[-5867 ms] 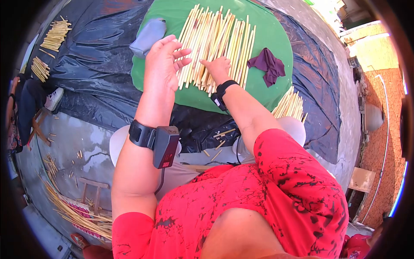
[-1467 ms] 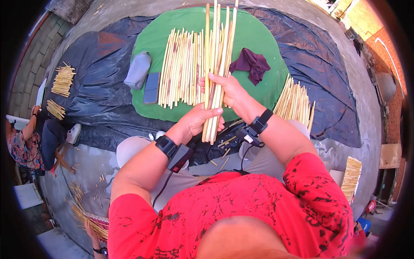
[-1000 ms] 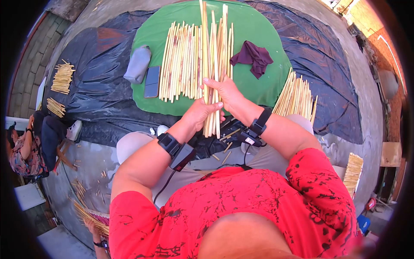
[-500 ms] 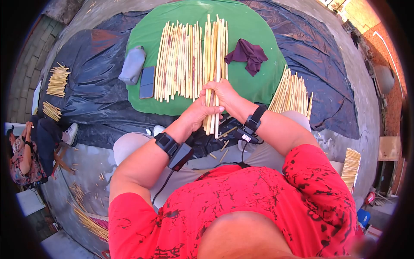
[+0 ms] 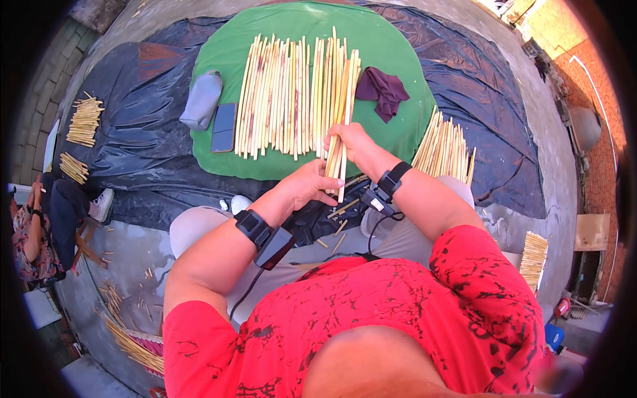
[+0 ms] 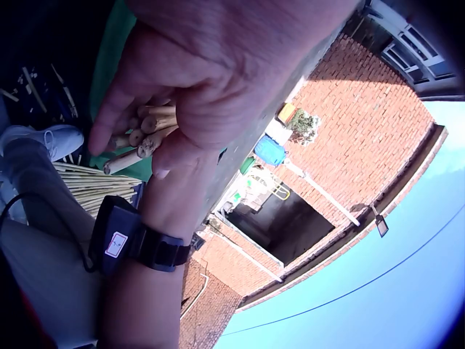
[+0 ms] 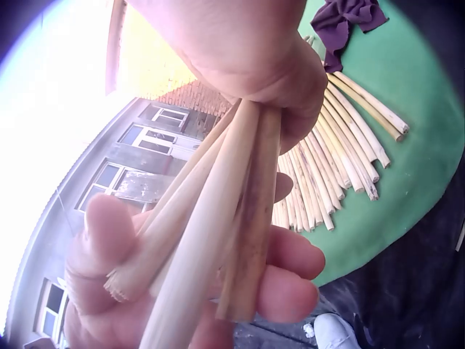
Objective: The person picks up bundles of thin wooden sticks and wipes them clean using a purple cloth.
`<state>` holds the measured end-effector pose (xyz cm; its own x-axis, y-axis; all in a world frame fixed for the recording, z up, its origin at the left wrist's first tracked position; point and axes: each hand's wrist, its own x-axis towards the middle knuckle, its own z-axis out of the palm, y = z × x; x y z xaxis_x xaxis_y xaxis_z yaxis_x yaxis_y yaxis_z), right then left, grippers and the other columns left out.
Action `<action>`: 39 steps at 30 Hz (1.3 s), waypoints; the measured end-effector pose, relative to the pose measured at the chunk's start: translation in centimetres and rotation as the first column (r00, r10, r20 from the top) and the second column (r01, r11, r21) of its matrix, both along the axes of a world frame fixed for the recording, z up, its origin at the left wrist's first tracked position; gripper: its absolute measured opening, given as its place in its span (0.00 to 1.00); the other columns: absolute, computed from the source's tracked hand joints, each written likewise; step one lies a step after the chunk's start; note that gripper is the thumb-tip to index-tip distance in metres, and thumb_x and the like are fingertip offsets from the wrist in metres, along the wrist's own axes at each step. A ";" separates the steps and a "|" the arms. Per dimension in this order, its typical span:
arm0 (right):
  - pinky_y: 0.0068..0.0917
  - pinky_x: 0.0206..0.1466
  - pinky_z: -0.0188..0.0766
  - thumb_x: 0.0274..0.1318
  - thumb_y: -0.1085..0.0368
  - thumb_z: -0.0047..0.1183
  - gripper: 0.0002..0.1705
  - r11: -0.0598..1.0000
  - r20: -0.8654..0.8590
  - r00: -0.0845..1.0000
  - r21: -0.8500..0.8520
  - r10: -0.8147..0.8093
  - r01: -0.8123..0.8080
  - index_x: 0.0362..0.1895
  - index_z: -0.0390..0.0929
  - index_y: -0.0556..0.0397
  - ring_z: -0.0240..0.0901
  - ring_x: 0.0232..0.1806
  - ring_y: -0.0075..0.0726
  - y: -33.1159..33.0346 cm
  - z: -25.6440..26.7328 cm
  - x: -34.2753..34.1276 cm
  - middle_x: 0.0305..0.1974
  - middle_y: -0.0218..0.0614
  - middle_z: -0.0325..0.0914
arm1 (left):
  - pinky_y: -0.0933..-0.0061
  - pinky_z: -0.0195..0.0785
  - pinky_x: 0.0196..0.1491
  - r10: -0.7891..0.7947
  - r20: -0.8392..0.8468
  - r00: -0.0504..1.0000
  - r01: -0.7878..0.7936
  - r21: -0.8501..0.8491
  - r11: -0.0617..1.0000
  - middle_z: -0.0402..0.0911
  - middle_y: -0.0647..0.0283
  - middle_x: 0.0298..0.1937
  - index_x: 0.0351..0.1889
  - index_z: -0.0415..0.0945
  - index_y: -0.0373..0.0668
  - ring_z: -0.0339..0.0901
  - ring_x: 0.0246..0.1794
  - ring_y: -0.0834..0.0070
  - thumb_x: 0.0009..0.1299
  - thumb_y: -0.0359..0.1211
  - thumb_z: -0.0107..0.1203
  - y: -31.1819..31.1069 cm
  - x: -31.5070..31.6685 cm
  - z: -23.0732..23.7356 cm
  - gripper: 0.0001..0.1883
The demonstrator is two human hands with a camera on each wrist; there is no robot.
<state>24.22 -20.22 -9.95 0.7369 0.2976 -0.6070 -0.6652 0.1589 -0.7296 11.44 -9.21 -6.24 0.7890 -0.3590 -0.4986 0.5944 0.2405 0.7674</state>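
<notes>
My right hand (image 5: 352, 140) grips a small bundle of pale, cane-like sticks (image 5: 336, 159) around its middle. The bundle leans slightly to the right over the near edge of a round green-covered table (image 5: 398, 142). Around the lower stick ends is my left hand (image 5: 306, 186), its thumb and fingers spread and loose. In the right wrist view the left palm lies behind the ends of the sticks (image 7: 211, 218), which fan apart. The left wrist view shows cut ends (image 6: 149, 142) partly behind the fingers. A wide row of loose sticks (image 5: 272, 99) lies on the cloth beyond.
A grey-blue pouch (image 5: 201, 101) and a phone (image 5: 224, 127) lie left of the row, a dark purple cloth (image 5: 381, 94) right. More sticks (image 5: 443, 147) lean at the table's right edge. Black sheeting (image 5: 478, 132) covers the ground. Another person (image 5: 36, 232) sits at far left.
Earlier both hands were apart over the spread sticks; then they held a raised bundle together. The bundle has lowered and tilted right, looking thinner, and the left fingers have loosened.
</notes>
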 end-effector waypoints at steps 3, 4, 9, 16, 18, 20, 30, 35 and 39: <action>0.37 0.21 0.72 0.42 0.77 0.47 0.10 0.998 0.021 0.998 -0.032 0.056 -0.056 0.34 0.66 0.67 0.70 0.18 0.43 0.8 0.3 -0.3 0.20 0.46 0.69 | 0.67 0.74 0.39 -0.007 -0.019 1.000 0.007 -0.017 1.000 0.71 0.59 0.42 0.48 0.61 0.35 0.75 0.40 0.69 0.60 0.30 0.57 0.0 -0.3 0.1 0.21; 0.37 0.21 0.73 0.43 0.77 0.47 0.10 0.994 0.029 0.994 -0.040 0.104 -0.103 0.34 0.67 0.66 0.70 0.18 0.43 1.0 0.3 -0.3 0.20 0.46 0.69 | 0.67 0.74 0.39 -0.007 -0.019 1.000 0.006 -0.023 1.000 0.71 0.59 0.42 0.48 0.61 0.35 0.75 0.41 0.69 0.60 0.30 0.57 0.1 -0.4 0.0 0.21; 0.36 0.22 0.74 0.43 0.77 0.48 0.11 0.983 0.038 0.986 -0.086 0.163 -0.159 0.35 0.67 0.65 0.70 0.20 0.41 1.4 0.7 -0.2 0.21 0.45 0.69 | 0.66 0.74 0.40 -0.017 -0.006 1.000 0.017 -0.026 1.000 0.71 0.57 0.43 0.49 0.59 0.34 0.76 0.42 0.67 0.60 0.30 0.57 0.5 -0.2 0.1 0.22; 0.36 0.19 0.72 0.39 0.78 0.48 0.08 0.995 0.191 0.978 -0.071 0.087 -0.075 0.29 0.67 0.67 0.68 0.17 0.40 -1.3 1.4 1.6 0.21 0.45 0.69 | 0.66 0.71 0.42 0.006 0.062 0.998 -0.020 0.218 0.976 0.63 0.44 0.54 0.63 0.45 0.30 0.68 0.50 0.60 0.55 0.38 0.63 0.7 0.2 1.1 0.45; 0.35 0.19 0.72 0.39 0.79 0.48 0.07 0.977 0.217 0.974 -0.213 0.062 -0.015 0.28 0.68 0.67 0.68 0.16 0.39 -2.6 1.2 2.9 0.21 0.45 0.70 | 0.67 0.71 0.42 -0.064 0.162 0.985 0.003 0.348 0.937 0.64 0.44 0.54 0.63 0.48 0.33 0.69 0.49 0.61 0.55 0.37 0.63 0.7 0.3 1.4 0.43; 0.32 0.19 0.72 0.40 0.79 0.48 0.09 0.960 0.276 0.961 -0.276 0.026 0.053 0.31 0.67 0.67 0.69 0.17 0.36 -3.4 0.9 4.0 0.21 0.43 0.69 | 0.69 0.70 0.42 -0.073 0.163 0.984 0.018 0.318 0.948 0.66 0.46 0.52 0.62 0.52 0.34 0.70 0.47 0.63 0.55 0.36 0.63 0.7 0.0 1.5 0.40; 0.28 0.18 0.70 0.40 0.75 0.53 0.18 0.765 0.373 0.904 -0.638 0.209 0.086 0.39 0.65 0.61 0.71 0.20 0.33 -2.3 -6.3 10.1 0.27 0.40 0.71 | 0.76 0.67 0.37 -0.220 0.157 0.963 0.167 0.292 0.942 0.72 0.55 0.43 0.55 0.63 0.34 0.71 0.38 0.73 0.56 0.33 0.61 0.9 0.0 2.1 0.29; 0.28 0.19 0.71 0.37 0.74 0.56 0.27 0.587 0.401 0.840 -0.800 0.366 0.127 0.46 0.61 0.57 0.72 0.19 0.32 -2.6 -6.1 13.7 0.28 0.41 0.73 | 0.77 0.67 0.38 -0.209 0.168 0.964 0.165 0.240 0.957 0.72 0.56 0.43 0.54 0.64 0.34 0.71 0.38 0.75 0.56 0.33 0.61 1.0 0.3 1.6 0.29; 0.29 0.19 0.70 0.36 0.74 0.58 0.33 0.588 0.328 0.837 -0.809 0.437 0.010 0.51 0.61 0.56 0.71 0.18 0.32 -2.7 -7.1 16.6 0.28 0.41 0.74 | 0.78 0.67 0.39 -0.181 0.149 0.972 0.147 0.214 0.966 0.71 0.56 0.44 0.54 0.64 0.34 0.72 0.39 0.75 0.57 0.31 0.60 1.3 0.9 1.4 0.27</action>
<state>40.81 -22.89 -17.07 0.9516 0.0841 -0.2956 -0.1569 -0.6941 -0.7026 12.29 -7.93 -4.83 0.8054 -0.3966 -0.4406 0.4731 -0.0177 0.8808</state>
